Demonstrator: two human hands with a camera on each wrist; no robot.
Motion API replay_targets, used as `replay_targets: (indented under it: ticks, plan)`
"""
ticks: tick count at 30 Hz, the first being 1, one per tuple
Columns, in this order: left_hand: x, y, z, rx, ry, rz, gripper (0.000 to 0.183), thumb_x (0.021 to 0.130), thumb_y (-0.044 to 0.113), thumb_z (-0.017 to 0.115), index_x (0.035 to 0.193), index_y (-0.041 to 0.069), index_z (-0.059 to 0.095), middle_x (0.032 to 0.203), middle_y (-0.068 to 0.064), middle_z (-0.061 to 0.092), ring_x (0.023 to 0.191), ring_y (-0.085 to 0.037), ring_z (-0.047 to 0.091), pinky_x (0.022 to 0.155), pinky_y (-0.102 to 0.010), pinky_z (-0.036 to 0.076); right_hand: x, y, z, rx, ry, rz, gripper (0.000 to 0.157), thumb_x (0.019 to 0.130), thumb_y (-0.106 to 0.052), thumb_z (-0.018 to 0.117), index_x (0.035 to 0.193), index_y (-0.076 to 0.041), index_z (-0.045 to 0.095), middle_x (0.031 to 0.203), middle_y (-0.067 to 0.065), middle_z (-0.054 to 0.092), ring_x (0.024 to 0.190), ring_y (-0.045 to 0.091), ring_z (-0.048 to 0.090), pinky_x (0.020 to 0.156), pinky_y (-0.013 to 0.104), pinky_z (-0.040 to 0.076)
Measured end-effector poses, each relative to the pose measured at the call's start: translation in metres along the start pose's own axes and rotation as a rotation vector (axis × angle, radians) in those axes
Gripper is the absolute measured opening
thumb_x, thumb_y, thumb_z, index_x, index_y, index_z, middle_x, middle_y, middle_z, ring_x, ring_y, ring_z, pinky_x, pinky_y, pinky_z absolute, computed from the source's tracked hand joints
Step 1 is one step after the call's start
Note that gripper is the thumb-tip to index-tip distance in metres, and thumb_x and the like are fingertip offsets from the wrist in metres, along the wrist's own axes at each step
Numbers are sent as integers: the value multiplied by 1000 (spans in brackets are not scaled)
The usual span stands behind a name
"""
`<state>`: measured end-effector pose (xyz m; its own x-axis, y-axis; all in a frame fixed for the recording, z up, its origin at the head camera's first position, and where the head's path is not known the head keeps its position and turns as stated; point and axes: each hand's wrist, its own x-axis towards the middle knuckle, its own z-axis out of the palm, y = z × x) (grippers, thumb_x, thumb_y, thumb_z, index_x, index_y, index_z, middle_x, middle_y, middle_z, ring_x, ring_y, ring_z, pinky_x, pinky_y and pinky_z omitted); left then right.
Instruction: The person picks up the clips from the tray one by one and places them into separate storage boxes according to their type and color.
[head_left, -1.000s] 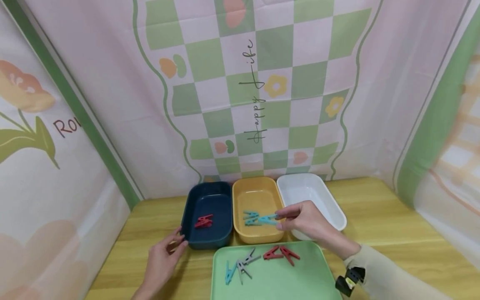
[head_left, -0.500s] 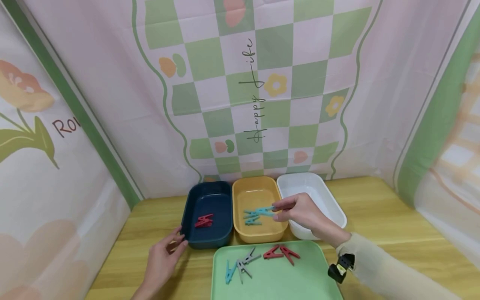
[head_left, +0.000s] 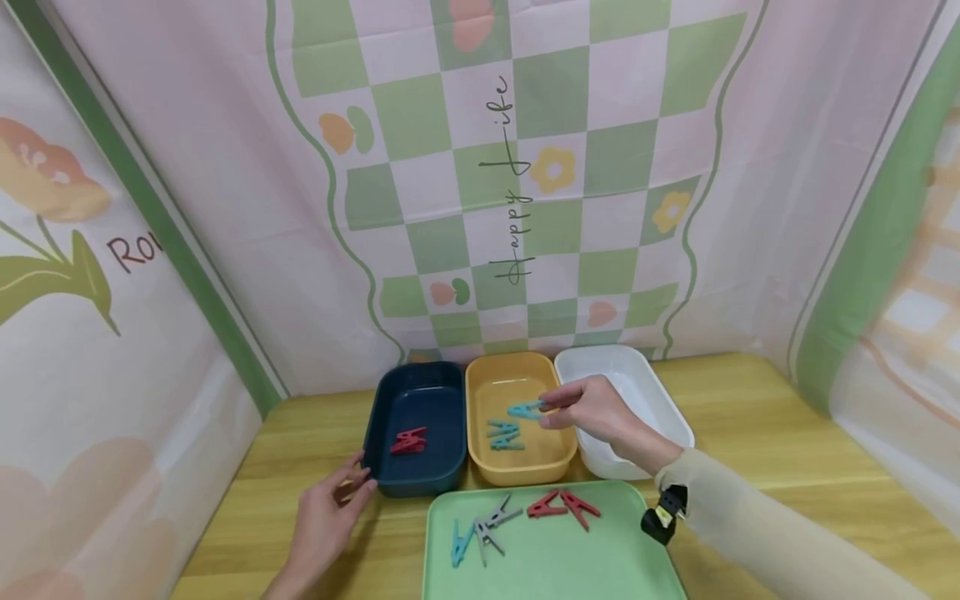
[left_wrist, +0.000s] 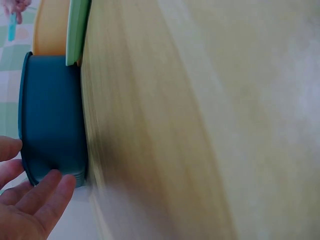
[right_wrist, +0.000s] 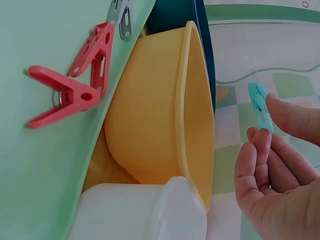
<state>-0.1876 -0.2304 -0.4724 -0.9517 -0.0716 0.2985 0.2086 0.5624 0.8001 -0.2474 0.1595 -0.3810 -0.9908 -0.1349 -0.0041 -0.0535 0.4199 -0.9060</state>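
Moved farther over the yellow bin (head_left: 525,476), the right grip (head_left: 603,414) pinches 1 blue clip (head_left: 523,409) above it, long axis pointing left, away from the hand; the left grip (head_left: 324,508), farther off, touches the navy bin (head_left: 418,485) with relaxed fingers.

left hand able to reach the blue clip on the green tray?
Probably yes: only the low rim of the green tray appears to stand between the left hand, which rests against the navy bin, and the blue clip.
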Motion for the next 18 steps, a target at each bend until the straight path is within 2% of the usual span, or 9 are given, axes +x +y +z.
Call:
replay_targets:
  ticks: [6, 18]
  plan:
    - [0, 0, 0, 2, 0, 1, 17, 85, 12, 72, 102, 10, 69, 134, -7, 54, 100, -20, 65, 76, -23, 57, 14, 2, 5, -6, 8, 22, 36, 72, -14, 83, 105, -3, 71, 97, 9, 70, 87, 19, 65, 80, 36, 55]
    - [0, -1, 1, -7, 2, 28, 18, 85, 10, 72, 102, 8, 69, 134, -8, 54, 98, -19, 65, 76, -23, 57, 37, 1, 19, -69, 31, 63, 32, 71, -11, 83, 101, -4, 73, 93, 6, 71, 88, 18, 62, 80, 35, 54]
